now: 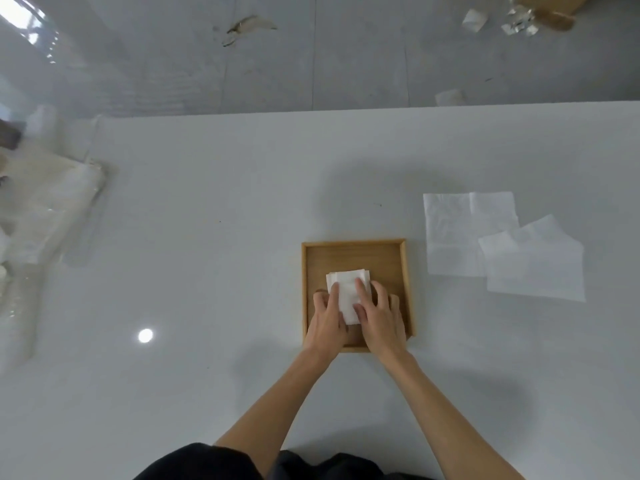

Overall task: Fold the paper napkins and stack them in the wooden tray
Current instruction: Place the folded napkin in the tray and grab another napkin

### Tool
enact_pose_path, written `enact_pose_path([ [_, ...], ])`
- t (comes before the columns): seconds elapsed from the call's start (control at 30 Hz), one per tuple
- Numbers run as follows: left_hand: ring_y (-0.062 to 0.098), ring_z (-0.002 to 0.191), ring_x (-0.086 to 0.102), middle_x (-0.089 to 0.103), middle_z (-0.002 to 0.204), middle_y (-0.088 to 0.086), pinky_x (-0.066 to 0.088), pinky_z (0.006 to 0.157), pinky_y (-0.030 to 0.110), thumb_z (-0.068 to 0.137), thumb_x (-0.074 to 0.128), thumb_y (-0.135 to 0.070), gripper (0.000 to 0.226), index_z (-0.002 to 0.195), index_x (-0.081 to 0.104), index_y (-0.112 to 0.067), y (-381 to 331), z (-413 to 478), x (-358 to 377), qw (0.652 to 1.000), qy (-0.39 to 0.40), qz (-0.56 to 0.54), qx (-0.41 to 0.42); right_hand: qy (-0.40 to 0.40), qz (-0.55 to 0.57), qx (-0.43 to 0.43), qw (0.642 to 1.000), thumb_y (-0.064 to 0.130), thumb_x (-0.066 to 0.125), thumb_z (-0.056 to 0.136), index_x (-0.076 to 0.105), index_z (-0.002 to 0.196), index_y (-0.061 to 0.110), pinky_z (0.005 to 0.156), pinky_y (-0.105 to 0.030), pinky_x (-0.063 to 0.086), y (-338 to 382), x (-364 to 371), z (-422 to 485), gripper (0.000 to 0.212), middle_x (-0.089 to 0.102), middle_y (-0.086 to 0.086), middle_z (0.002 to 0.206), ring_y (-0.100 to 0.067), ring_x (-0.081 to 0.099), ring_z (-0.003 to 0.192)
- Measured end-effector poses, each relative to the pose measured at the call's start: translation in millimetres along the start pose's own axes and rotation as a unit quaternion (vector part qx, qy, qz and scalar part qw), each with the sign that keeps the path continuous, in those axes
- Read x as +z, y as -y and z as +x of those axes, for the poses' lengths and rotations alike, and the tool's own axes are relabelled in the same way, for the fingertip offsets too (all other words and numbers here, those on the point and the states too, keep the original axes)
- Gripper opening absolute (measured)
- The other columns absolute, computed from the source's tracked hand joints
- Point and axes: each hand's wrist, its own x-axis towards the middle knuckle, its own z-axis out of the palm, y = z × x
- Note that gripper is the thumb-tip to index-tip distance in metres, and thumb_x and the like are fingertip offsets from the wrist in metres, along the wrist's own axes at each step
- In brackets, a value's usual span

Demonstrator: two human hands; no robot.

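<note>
A square wooden tray (353,252) lies on the white table in front of me. Inside it rests a small stack of folded white napkins (346,289). Both hands press on that stack: my left hand (327,318) covers its left edge with the fingers flat, and my right hand (379,317) lies across its right side. To the right of the tray, two unfolded white napkins (464,233) lie flat on the table, the nearer one (536,265) overlapping the other.
A pile of clear plastic wrapping (45,209) sits at the table's left edge. Beyond the far table edge is a grey floor with paper scraps (474,19) and a brown object (554,15). A light reflection (145,336) shows on the tabletop.
</note>
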Motion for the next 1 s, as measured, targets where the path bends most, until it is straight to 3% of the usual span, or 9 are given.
enact_pose_path([
  [0.1,0.024,0.098,0.055,0.04,0.13,0.008,0.054,0.076,0.032,0.097,0.052,-0.013,0.067,0.155,0.02,-0.017,-10.4,-3.3,0.2,0.998,-0.029,0.034,-0.036,0.012,0.055,0.006,0.998,0.038,0.042,0.105,0.017,0.158,0.035,0.105,-0.042,0.041,-0.5,-15.1,-3.6,0.059,0.029,-0.007,0.159,-0.031,0.042,0.13],
  [0.17,0.025,0.1,0.055,0.047,0.126,0.008,0.05,0.076,0.03,0.097,0.05,-0.015,0.056,0.149,0.031,-0.012,-25.6,0.8,2.1,0.991,-0.055,0.122,-0.018,-0.047,0.113,0.0,0.992,0.033,0.045,0.104,0.026,0.157,0.03,0.107,-0.038,0.037,-5.9,-35.0,-8.9,0.056,0.044,-0.004,0.151,-0.023,0.048,0.131],
  [0.27,0.028,0.097,0.056,0.06,0.11,0.009,0.045,0.077,0.033,0.1,0.047,-0.013,0.022,0.12,0.054,-0.007,-67.1,15.6,10.4,0.979,-0.08,0.172,0.075,-0.158,0.217,0.052,0.962,0.018,0.053,0.102,0.052,0.144,0.016,0.099,-0.037,0.046,-36.9,-65.5,-23.3,0.042,0.072,-0.002,0.109,-0.02,0.068,0.102],
  [0.37,0.032,0.099,0.055,0.063,0.105,0.011,0.044,0.081,0.036,0.095,0.052,0.0,0.016,0.108,0.058,-0.005,-123.6,36.3,29.3,0.98,-0.059,0.131,0.134,-0.192,0.323,0.162,0.913,0.012,0.057,0.1,0.063,0.131,0.012,0.081,-0.039,0.057,-97.0,-95.4,-39.4,0.031,0.073,-0.007,0.091,-0.023,0.071,0.081],
  [0.5,0.031,0.11,0.056,0.065,0.118,0.01,0.044,0.086,0.038,0.104,0.049,-0.01,0.023,0.124,0.059,-0.006,-197.4,76.5,65.6,0.97,-0.046,0.121,0.206,-0.199,0.363,0.324,0.851,0.019,0.055,0.1,0.066,0.115,0.015,0.072,-0.035,0.052,-188.8,-125.1,-48.5,0.019,0.074,-0.01,0.097,-0.023,0.073,0.075],
  [0.63,0.032,0.104,0.057,0.069,0.107,0.01,0.043,0.089,0.037,0.105,0.05,-0.014,0.02,0.108,0.067,-0.006,-272.1,125.5,109.2,0.956,-0.056,0.158,0.241,-0.225,0.289,0.452,0.813,0.026,0.057,0.096,0.067,0.108,0.015,0.078,-0.037,0.044,-254.5,-145.3,-39.1,0.019,0.073,-0.009,0.107,-0.034,0.067,0.098],
  [0.7,0.031,0.104,0.056,0.068,0.103,0.009,0.041,0.09,0.035,0.105,0.048,-0.014,0.021,0.103,0.067,-0.007,-301.7,150.6,128.9,0.949,-0.056,0.187,0.248,-0.234,0.279,0.476,0.801,0.029,0.057,0.095,0.065,0.106,0.016,0.078,-0.039,0.045,-271.8,-151.3,-27.7,0.018,0.071,-0.009,0.106,-0.034,0.066,0.096],
  [0.9,0.031,0.122,0.047,0.06,0.126,0.01,0.036,0.101,0.036,0.102,0.056,-0.029,0.03,0.124,0.06,-0.009,-346.7,208.1,173.9,0.925,-0.009,0.304,0.228,-0.217,0.26,0.512,0.789,0.037,0.061,0.096,0.052,0.117,0.008,0.069,-0.04,0.036,-300.9,-145.9,2.4,0.037,0.054,-0.019,0.121,-0.043,0.064,0.098],
  [1.0,0.03,0.123,0.045,0.054,0.132,0.01,0.036,0.101,0.035,0.099,0.06,-0.03,0.037,0.131,0.055,-0.012,-353.6,217.3,186.2,0.911,0.015,0.348,0.219,-0.217,0.247,0.511,0.794,0.034,0.058,0.097,0.052,0.114,0.008,0.066,-0.04,0.038,-304.6,-141.3,9.8,0.031,0.053,-0.018,0.117,-0.042,0.063,0.095],
])
